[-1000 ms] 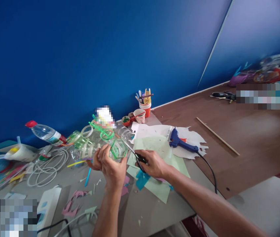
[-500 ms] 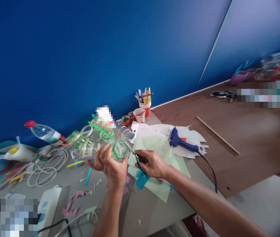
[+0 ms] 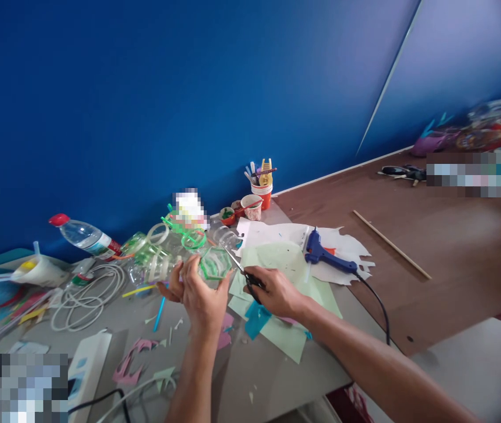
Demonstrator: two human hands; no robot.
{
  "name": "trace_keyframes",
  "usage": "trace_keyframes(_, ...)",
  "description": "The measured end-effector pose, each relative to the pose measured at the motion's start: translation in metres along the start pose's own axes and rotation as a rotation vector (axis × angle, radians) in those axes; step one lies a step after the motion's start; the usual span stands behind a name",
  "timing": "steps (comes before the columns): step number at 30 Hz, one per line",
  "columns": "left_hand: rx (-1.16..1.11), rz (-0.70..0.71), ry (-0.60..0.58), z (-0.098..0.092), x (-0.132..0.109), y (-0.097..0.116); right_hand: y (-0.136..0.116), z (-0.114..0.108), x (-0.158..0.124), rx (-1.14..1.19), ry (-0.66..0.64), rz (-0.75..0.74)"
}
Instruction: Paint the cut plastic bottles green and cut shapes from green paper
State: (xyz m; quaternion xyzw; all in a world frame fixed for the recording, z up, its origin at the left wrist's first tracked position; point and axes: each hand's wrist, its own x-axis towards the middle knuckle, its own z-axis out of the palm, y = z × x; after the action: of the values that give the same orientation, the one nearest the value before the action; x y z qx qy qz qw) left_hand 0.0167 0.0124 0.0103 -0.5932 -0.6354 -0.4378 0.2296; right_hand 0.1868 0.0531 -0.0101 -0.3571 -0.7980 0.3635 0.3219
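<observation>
My left hand [image 3: 204,291] grips a clear plastic bottle piece [image 3: 216,263] with a green six-sided edge, its fingers curled over the near side and the thumb at the right. In my right hand [image 3: 277,291] is a pair of scissors [image 3: 254,281] with black handles. Their blades point up and left, close by the green edge; I cannot tell whether they touch it. More clear plastic pieces [image 3: 159,265] lie just beyond my left hand, along with a green ring [image 3: 193,238].
A blue glue gun [image 3: 321,249] rests on white paper [image 3: 272,232] to the right, its black cord running off the table's near side. A red-capped bottle [image 3: 85,235], coiled white cable [image 3: 87,299] and paper scraps lie left. A wooden stick [image 3: 391,244] lies on the brown table.
The bottle piece has turned so that its green six-sided end shows more fully. The scissors' handles have come closer together. The whole view has shifted slightly.
</observation>
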Motion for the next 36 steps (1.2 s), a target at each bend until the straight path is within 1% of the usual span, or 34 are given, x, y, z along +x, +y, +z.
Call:
trace_keyframes(4,-0.046,-0.039,-0.057,-0.002,0.003,-0.007,0.003,-0.003,0.001,-0.04,0.072,-0.033)
trace_keyframes(7,-0.054,-0.047,-0.042,-0.006,0.007,-0.014,0.005,-0.007,0.002,-0.034,0.154,-0.036)
trace_keyframes(9,-0.047,-0.102,0.015,-0.011,0.011,-0.02,0.007,-0.01,0.003,-0.003,0.199,-0.02)
trace_keyframes(11,-0.078,-0.234,0.118,-0.014,0.016,-0.027,0.009,-0.011,0.004,0.029,0.233,0.004)
trace_keyframes(13,-0.147,-0.36,0.167,-0.015,0.022,-0.036,0.011,-0.011,0.005,0.048,0.246,0.02)
trace_keyframes(16,-0.361,-0.451,0.113,-0.011,0.033,-0.045,0.013,-0.011,0.006,0.057,0.237,0.022)
trace_keyframes(18,-0.399,-0.457,0.053,-0.007,0.041,-0.047,0.013,-0.01,0.006,0.054,0.225,0.016)
trace_keyframes(22,-0.242,-0.403,-0.079,0.004,0.052,-0.04,0.014,-0.009,0.007,0.033,0.215,0.014)
trace_keyframes(26,-0.057,-0.363,-0.166,0.014,0.049,-0.032,0.018,-0.008,0.008,0.007,0.229,0.023)
trace_keyframes(30,-0.016,-0.372,-0.181,0.02,0.045,-0.03,0.02,-0.008,0.009,-0.006,0.237,0.015)
trace_keyframes(34,0.001,-0.366,-0.231,0.02,0.05,-0.028,0.021,-0.008,0.009,-0.017,0.231,0.025)
trace_keyframes(36,0.003,-0.355,-0.236,0.019,0.051,-0.026,0.021,-0.008,0.009,-0.021,0.227,0.03)
